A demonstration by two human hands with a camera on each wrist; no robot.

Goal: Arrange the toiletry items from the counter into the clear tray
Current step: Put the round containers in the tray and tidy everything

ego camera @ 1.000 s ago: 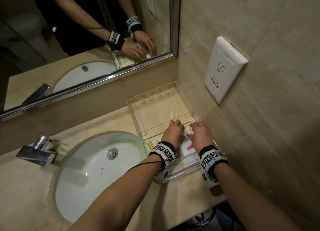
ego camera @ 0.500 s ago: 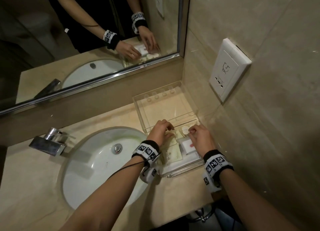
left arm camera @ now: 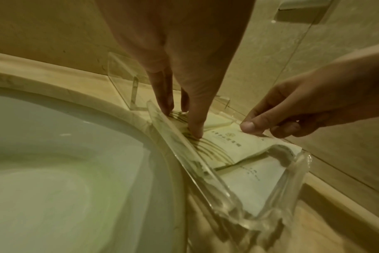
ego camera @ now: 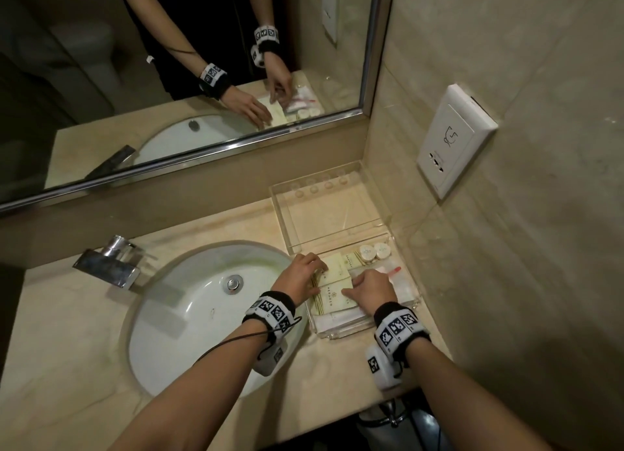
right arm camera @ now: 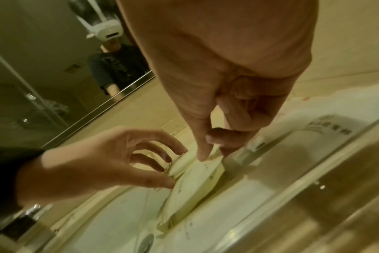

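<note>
The clear tray (ego camera: pixel 416 302) sits on the counter right of the sink and holds several items. Cream packets (ego camera: pixel 334 298) with gold lines lie stacked along its left side. My left hand (ego camera: pixel 317 267) reaches down with straight fingers, and its fingertips (left arm camera: pixel 196 132) press the packets against the tray's left wall (left arm camera: pixel 206 172). My right hand (ego camera: pixel 351 286) pinches the right edge of the top cream packet (right arm camera: pixel 195 184) between thumb and forefinger. Two round white caps (ego camera: pixel 374 252) and a plastic bag with a red strip (ego camera: pixel 395 277) lie in the tray's right part.
The tray's clear lid (ego camera: pixel 324 214) stands open behind it, against the backsplash. The white sink (ego camera: pixel 189 315) and chrome faucet (ego camera: pixel 108 268) are at left. A wall socket (ego camera: pixel 452 139) juts from the right wall, and the mirror (ego camera: pixel 169 79) is above.
My right hand has moved left from the small items near the round caps onto the cream packets. My left hand has slid along the packets at the tray's left side.
</note>
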